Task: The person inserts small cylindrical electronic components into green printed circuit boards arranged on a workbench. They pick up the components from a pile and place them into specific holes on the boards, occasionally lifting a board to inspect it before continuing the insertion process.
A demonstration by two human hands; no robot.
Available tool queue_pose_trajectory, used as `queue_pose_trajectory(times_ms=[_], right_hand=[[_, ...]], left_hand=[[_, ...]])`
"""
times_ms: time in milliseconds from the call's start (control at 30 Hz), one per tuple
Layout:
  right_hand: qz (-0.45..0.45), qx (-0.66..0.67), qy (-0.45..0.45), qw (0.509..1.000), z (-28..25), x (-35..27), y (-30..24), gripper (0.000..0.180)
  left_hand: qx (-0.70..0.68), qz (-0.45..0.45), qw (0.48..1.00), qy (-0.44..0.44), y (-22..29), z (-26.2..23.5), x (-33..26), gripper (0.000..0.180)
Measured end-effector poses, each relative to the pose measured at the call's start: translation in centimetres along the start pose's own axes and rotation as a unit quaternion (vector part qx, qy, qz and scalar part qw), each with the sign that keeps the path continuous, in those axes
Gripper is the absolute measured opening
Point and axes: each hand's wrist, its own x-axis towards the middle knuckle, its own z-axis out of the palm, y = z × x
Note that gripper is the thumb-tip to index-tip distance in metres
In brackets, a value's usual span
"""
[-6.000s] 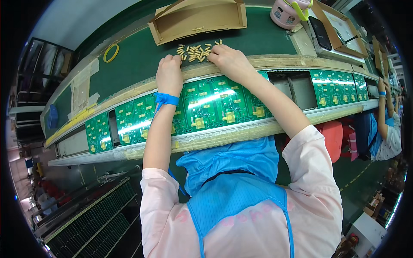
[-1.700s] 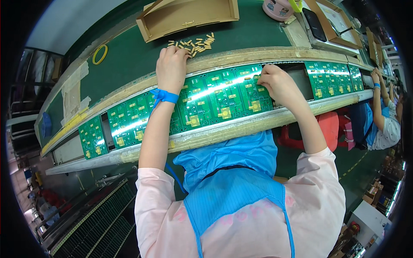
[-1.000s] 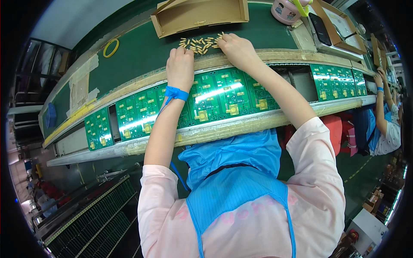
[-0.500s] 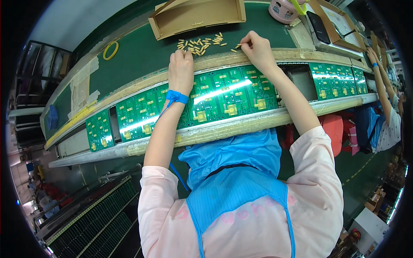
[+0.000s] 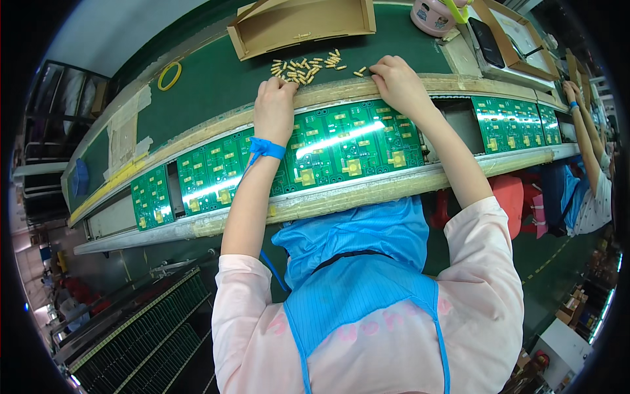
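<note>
Head view: the left hand (image 5: pixel 274 108) is palm-down at the near edge of a pile of brass-coloured cylindrical pins (image 5: pixel 303 69), which lies at its 1 o'clock. Its fingers are curled and bunched; whether they grip a pin cannot be told. The right hand (image 5: pixel 401 82) is well apart from the pile, which lies at its 9 o'clock. Two loose pins (image 5: pixel 359 71) lie just beside its fingertips, between 9 and 10 o'clock. Thumb and forefinger are close together; whether anything is pinched cannot be told.

A cardboard tray (image 5: pixel 295 23) sits at the pile's 12 o'clock. Green circuit boards (image 5: pixel 335 144) line a track toward 6 o'clock, separated from the pins by a wooden rail (image 5: pixel 335 93). The left forearm (image 5: pixel 246 203), with a blue wrist strap (image 5: pixel 266 148), covers part of that row. A yellow ring (image 5: pixel 161 80) lies between the left hand's 9 and 10 o'clock; a pink container (image 5: pixel 433 16) stands at the right hand's 1 o'clock, a black phone (image 5: pixel 487 46) at 2 o'clock.
</note>
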Motion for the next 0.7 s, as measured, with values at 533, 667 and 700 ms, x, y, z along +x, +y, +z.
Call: queue_pose_trajectory(times_ms=[533, 667, 700], right_hand=[[0.051, 0.226, -0.116, 0.966, -2.2, -4.5, -4.6, 0.012], [0.003, 0.195, -0.098, 0.976, -1.5, -5.6, -4.4, 0.009], [-0.001, 0.194, -0.099, 0.976, -1.5, -5.6, -4.4, 0.009]], left_hand=[[-0.18, 0.029, 0.983, -0.009, 4.5, -1.2, -2.0, 0.021], [-0.225, 0.047, 0.973, -0.017, 4.9, -0.6, -2.4, 0.015], [-0.239, 0.056, 0.969, -0.022, 5.0, -0.7, -2.4, 0.014]])
